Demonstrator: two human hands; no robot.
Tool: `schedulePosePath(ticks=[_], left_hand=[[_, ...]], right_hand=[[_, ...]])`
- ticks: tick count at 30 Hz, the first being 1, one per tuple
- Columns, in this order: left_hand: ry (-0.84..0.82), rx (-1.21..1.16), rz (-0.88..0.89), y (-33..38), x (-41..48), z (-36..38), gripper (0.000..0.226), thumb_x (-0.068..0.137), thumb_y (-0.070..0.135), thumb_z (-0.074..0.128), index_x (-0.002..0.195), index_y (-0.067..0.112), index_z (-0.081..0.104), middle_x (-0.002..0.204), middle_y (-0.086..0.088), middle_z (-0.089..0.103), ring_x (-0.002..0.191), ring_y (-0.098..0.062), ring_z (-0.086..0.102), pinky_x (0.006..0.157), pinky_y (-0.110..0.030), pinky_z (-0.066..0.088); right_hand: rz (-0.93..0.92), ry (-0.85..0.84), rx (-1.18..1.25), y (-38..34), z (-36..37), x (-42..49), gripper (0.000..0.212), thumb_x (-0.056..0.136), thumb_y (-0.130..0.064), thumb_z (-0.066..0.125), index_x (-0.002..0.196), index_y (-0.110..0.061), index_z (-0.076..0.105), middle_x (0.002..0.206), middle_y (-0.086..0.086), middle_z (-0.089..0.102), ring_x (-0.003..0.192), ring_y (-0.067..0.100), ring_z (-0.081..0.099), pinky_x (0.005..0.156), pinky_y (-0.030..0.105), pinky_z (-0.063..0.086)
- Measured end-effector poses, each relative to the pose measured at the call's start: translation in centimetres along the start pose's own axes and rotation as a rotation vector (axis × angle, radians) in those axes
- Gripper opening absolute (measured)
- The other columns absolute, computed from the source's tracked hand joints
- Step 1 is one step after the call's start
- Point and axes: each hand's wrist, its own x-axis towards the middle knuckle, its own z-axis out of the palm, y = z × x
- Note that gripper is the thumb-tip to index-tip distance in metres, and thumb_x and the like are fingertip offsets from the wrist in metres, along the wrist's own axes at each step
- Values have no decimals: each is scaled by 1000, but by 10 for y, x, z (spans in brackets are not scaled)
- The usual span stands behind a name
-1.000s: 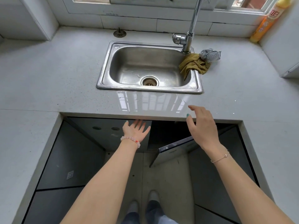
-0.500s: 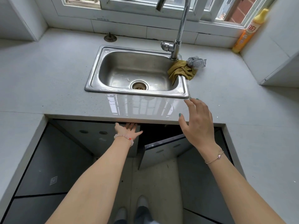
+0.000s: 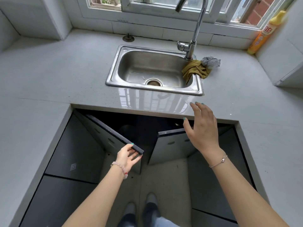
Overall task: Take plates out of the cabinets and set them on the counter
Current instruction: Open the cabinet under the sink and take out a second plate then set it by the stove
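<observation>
Left hand (image 3: pixel 127 157) pinches the top corner of the left door (image 3: pixel 101 136), which stands half open. Right hand (image 3: pixel 203 128) hovers with fingers spread, holding nothing, over the ajar right door (image 3: pixel 170 145) at the counter (image 3: pixel 82 89) edge. Cabinet (image 3: pixel 144 125) interior is too dark to show plates.

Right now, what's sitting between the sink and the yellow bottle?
In the head view, an olive cloth lies draped over the sink at its right rim, with a grey mesh scrubber touching it, then bare counter up to the yellow bottle.
</observation>
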Motion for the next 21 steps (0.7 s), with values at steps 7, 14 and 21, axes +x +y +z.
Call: schedulePosePath(ticks=[7, 14, 21], left_hand=[[114, 311, 156, -7, -34, -56, 16, 85, 1, 62, 89, 3, 47, 89, -16, 58, 75, -23, 60, 67, -35, 56], [344, 582, 269, 8, -67, -134, 28, 84, 4, 63, 108, 2, 48, 97, -18, 62, 84, -28, 61, 82, -47, 54], [548, 927, 359, 26, -92, -179, 42, 88, 13, 56, 128, 6, 45, 127, -15, 53, 105, -28, 54, 87, -33, 42]], right_hand=[[-59, -43, 46, -38, 21, -26, 51, 88, -26, 57, 134, -7, 46, 135, 12, 49, 129, 29, 42, 107, 43, 35], [-115, -105, 70, -74, 38, -44, 52, 90, -28, 56, 136, -6, 45, 137, 12, 49, 131, 28, 41, 110, 40, 32], [-171, -115, 53, -92, 44, -42, 52, 90, -30, 54, 136, -7, 45, 137, 11, 49, 131, 28, 41, 110, 41, 33]])
